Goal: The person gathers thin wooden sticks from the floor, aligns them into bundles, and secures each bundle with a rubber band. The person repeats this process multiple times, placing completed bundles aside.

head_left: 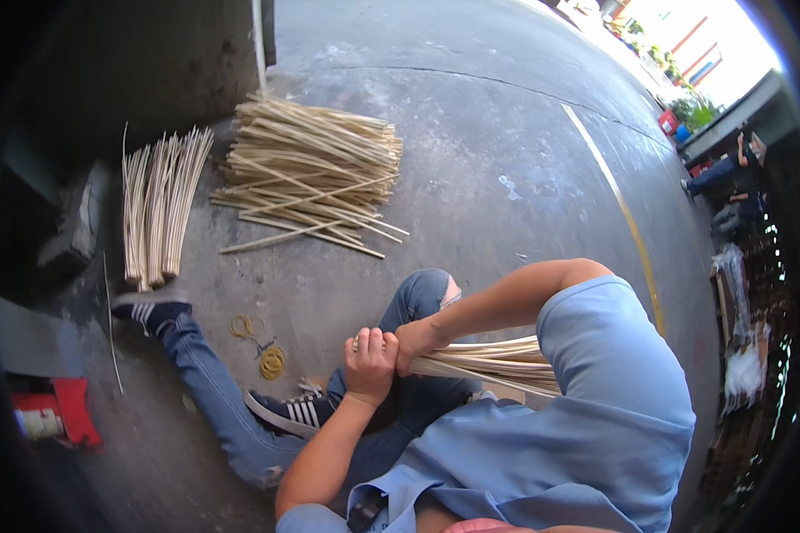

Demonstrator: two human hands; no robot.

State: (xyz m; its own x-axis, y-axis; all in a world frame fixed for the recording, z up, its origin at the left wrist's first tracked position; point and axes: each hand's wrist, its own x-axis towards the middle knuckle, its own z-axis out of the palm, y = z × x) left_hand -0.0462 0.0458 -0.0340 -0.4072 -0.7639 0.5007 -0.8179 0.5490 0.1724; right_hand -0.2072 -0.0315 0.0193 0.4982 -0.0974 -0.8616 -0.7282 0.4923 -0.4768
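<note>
Together, both hands (389,351) around cane bundle (493,362).

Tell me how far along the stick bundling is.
Done, it seems: a neat row of sticks lies on the floor by the left shoe. In hand: both the left hand and right hand grip one bundle at its end. Left: a loose pile still lies unsorted ahead, and rubber bands wait on the floor. Roughly midway, at a guess.
</note>
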